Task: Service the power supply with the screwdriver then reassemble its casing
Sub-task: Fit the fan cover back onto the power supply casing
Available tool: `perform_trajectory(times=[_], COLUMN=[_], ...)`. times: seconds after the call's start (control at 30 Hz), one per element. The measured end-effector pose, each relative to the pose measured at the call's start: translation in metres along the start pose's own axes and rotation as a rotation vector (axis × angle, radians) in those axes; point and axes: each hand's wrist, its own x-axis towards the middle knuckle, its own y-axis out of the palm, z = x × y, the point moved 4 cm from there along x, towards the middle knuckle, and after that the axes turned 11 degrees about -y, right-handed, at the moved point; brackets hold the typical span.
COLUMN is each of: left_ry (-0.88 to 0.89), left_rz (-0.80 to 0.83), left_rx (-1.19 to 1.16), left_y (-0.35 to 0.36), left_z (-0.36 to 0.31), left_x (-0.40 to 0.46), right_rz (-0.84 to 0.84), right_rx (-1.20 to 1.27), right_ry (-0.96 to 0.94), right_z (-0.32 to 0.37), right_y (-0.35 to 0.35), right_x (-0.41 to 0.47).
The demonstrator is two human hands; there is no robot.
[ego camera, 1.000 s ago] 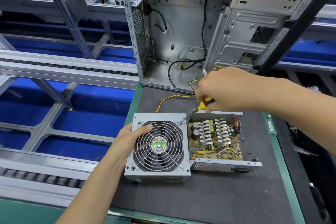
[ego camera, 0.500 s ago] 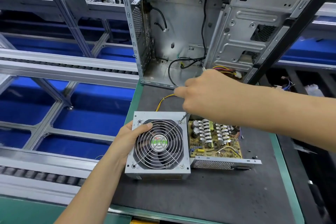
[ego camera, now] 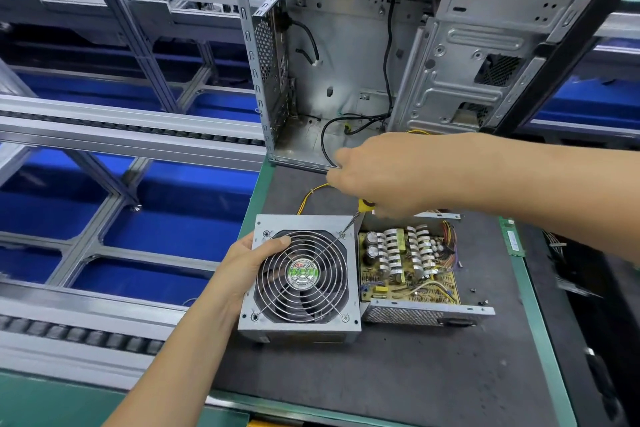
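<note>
A: Where is the power supply lying, and how is it oriented?

B: The fan cover [ego camera: 300, 279] is sitting on the dark mat [ego camera: 381, 378], fan grille facing up. The open base with the circuit board [ego camera: 408, 267] is lying just beside it on the right, touching along one edge. The long axis of the pair is running left to right across the mat.

A: And the screwdriver?

B: The screwdriver [ego camera: 356, 217] is tilting down and to the left, yellow handle up, its tip meeting the screw at the grille's far right corner. The right hand [ego camera: 384, 177] is wrapping the handle from above.

A: What is the left hand doing?

B: The left hand [ego camera: 247, 260] is gripping the cover's left edge, thumb lying over the top by the grille.

A: What room is lying around the unit?

B: Bare mat is extending toward the near edge. The open computer case [ego camera: 346, 62] is standing just behind. Small screws [ego camera: 471, 290] are lying near the base's right side, and a green strip [ego camera: 512, 239] is lying by the mat's right edge.
</note>
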Motion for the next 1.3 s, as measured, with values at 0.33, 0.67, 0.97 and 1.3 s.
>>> perform_trajectory(times=[0.33,0.67,0.97,1.3], left_ry=[0.000,0.000,-0.005,-0.005], left_rz=[-0.001,0.026,0.029,0.025], left_rx=[0.003,-0.028,-0.040,-0.032], left_y=[-0.001,0.000,0.001,0.000], left_z=[0.000,0.000,0.000,0.001], left_x=[0.001,0.000,0.000,0.001], right_rz=[-0.037,-0.006,0.020,0.094], right_rx=[-0.243,-0.281,-0.211,-0.145], right_ry=[-0.043,-0.052,-0.102,-0.079], right_z=[0.002,0.001,0.003,0.004], right_y=[0.003,-0.007,-0.014,-0.010], right_x=[0.001,0.004,0.011,0.012])
